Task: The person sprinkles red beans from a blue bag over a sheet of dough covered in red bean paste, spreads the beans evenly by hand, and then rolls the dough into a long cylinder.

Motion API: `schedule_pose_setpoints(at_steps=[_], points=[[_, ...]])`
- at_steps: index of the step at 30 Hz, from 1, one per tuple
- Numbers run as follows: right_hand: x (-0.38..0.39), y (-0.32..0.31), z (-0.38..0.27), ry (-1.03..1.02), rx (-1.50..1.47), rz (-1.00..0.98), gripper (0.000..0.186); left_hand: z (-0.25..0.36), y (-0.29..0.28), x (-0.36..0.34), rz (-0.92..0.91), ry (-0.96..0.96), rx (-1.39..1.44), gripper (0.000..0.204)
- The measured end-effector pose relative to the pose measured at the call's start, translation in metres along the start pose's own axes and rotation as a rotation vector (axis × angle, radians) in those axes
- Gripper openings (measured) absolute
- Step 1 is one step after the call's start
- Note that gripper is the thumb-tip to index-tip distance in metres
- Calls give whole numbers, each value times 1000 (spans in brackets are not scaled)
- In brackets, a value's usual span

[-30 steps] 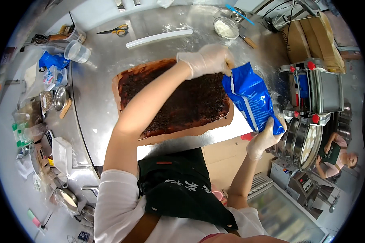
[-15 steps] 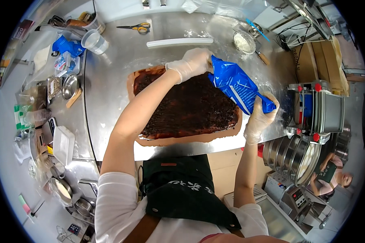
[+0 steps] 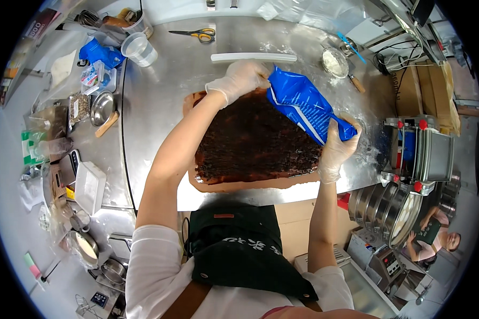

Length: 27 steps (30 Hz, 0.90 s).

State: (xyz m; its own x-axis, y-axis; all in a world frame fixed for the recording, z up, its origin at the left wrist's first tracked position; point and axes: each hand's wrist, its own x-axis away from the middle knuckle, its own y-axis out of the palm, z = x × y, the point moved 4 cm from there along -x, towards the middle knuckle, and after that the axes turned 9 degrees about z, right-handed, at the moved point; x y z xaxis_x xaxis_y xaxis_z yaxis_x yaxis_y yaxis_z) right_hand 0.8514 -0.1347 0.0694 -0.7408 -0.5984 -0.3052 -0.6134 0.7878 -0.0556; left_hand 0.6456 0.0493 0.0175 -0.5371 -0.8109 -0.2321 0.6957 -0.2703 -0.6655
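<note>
blue bag [image 3: 303,103], held at both ends!
left hand [image 3: 242,80] pinches its far corner, right hand [image 3: 339,151] the near end, likely to steady limp plastic above the right part of the slab [image 3: 255,143] on the bench [image 3: 154,122].

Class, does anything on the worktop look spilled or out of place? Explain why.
Yes: loose white powder lies scattered on the steel table beyond the white strip, outside the wooden-handled sieve, so it looks spilled.

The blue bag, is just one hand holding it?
No, the left hand grips one end of the blue plastic bag and the right hand the other.
</note>
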Motion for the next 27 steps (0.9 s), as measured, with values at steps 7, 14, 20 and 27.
schedule_pose_setpoints(at_steps=[7,14,20,27], points=[[14,14,-9,-19,32,5,25,-17,-14,13,-18,-154,114,17],[29,25,-11,-7,-28,4,24,-15,-33,25,75,-187,145,20],[39,20,0,59,-30,5,26,-25,-40,37,-34,-313,176,20],[61,-12,26,324,-73,222,23,16,-36,36,-46,52,97,17]])
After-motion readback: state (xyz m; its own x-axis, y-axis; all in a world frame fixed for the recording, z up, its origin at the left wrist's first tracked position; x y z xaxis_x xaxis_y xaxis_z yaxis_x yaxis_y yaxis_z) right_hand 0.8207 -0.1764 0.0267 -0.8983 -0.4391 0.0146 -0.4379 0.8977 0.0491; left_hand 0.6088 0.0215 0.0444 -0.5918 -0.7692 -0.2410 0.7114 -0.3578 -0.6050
